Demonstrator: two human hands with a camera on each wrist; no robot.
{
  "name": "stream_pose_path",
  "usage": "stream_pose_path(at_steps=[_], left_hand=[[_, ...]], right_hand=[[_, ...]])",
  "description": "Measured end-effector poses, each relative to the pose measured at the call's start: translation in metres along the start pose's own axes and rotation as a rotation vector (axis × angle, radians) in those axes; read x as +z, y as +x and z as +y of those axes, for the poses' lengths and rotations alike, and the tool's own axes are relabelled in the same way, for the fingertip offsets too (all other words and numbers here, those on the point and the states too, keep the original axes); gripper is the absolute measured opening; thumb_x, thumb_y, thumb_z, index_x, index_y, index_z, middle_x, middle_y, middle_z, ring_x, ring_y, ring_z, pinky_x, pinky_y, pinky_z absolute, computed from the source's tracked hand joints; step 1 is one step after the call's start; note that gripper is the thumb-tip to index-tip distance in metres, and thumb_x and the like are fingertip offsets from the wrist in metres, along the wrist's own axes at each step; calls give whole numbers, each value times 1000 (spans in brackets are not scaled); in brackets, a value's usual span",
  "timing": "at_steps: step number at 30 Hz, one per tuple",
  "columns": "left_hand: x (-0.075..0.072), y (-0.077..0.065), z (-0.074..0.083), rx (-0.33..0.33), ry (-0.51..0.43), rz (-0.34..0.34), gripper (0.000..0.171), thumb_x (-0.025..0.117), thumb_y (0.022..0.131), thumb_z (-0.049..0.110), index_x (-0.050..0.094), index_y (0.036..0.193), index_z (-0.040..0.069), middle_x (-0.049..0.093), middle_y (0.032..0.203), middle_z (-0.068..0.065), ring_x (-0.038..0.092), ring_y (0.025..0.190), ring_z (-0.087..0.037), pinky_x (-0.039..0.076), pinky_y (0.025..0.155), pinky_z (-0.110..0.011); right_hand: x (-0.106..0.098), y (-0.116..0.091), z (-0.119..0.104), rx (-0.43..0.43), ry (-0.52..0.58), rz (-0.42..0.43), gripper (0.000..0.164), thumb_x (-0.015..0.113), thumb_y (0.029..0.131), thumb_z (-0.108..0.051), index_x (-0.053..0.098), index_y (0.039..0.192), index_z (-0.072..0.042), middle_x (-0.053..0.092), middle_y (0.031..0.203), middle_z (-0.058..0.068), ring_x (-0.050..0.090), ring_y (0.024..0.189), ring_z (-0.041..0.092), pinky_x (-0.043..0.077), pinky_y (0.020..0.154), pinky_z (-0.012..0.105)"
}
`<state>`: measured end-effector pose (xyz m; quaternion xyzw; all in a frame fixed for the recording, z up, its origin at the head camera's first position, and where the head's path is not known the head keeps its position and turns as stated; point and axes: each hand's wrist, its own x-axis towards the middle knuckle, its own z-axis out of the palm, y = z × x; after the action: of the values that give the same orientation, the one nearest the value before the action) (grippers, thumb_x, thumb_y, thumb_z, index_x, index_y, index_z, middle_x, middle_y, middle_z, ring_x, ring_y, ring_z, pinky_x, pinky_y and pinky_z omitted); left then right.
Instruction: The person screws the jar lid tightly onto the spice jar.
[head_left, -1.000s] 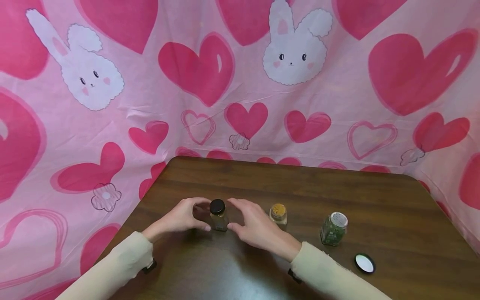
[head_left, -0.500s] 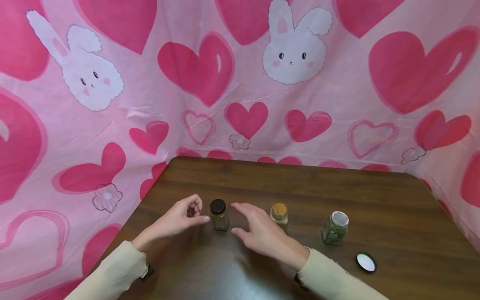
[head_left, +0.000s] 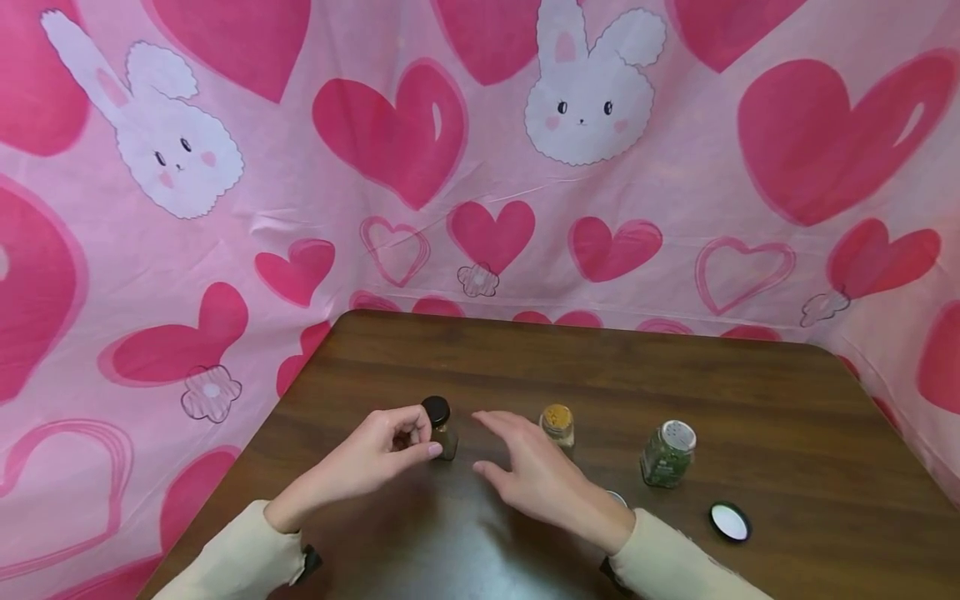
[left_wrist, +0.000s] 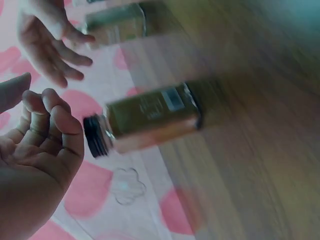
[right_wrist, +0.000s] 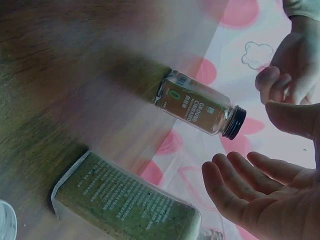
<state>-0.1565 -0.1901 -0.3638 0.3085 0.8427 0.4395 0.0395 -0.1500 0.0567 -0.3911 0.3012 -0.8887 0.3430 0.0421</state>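
Left grip [head_left: 375, 452] curls loosely beside the capped jar [right_wrist: 197, 105], right grip [head_left: 531, 462] outstretched.

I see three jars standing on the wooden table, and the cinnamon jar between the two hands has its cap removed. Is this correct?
Not entirely. The cinnamon jar between the left hand and the right hand has its black cap on, as the right wrist view shows. Three jars do stand on the wooden table.

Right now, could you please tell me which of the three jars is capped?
The leftmost jar, with its black cap on; the yellow-topped jar and green jar are uncapped.
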Motion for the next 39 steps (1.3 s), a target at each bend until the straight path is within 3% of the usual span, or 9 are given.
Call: stream_pose_path(at_steps=[2, 7, 12, 20, 30, 39], left_hand=[[3, 0, 9, 24, -14, -6, 15, 69, 89, 17, 55, 82, 16, 52, 68, 1, 43, 57, -10, 37, 51, -26], [11, 2, 14, 98, -17, -24, 16, 68, 89, 19, 54, 82, 19, 51, 67, 6, 41, 55, -7, 35, 48, -25], [16, 5, 33, 148, -20, -39, 19, 67, 88, 6, 52, 79, 15, 48, 65, 3, 38, 54, -7, 33, 47, -24], [34, 15, 7, 174, 31, -54, 20, 66, 90, 16, 51, 80, 23, 48, 67, 9, 42, 56, -4, 34, 49, -20], [45, 20, 9, 185, 41, -41, 20, 66, 90, 19, 50, 79, 24, 46, 62, 10, 40, 53, -3, 33, 48, -19], [59, 31, 11, 195, 15, -63, 22, 67, 88, 9, 50, 77, 18, 46, 63, 7, 39, 53, -4, 32, 49, -19]], right_hand=[[-1, -2, 0, -1, 2, -1, 56, 72, 85, -28, 52, 135, -14, 52, 133, -4, 44, 124, 12, 38, 100, 37], [-2, -7, -1, 3, 5, 0, 55, 72, 85, -27, 52, 135, -15, 52, 133, -5, 44, 124, 12, 39, 99, 38], [-4, -12, -1, 11, 9, 10, 55, 73, 84, -26, 52, 134, -16, 52, 132, -5, 45, 123, 12, 40, 98, 39], [-4, -20, 1, 3, -3, 19, 53, 72, 85, -26, 53, 133, -15, 53, 131, -4, 45, 123, 12, 41, 96, 38], [-10, -30, 8, 12, 2, 50, 53, 73, 85, -27, 54, 132, -16, 54, 130, -6, 46, 121, 9, 43, 93, 39], [-12, -37, 12, 15, 8, 48, 50, 72, 85, -26, 55, 130, -17, 55, 128, -5, 48, 119, 9, 45, 91, 37]])
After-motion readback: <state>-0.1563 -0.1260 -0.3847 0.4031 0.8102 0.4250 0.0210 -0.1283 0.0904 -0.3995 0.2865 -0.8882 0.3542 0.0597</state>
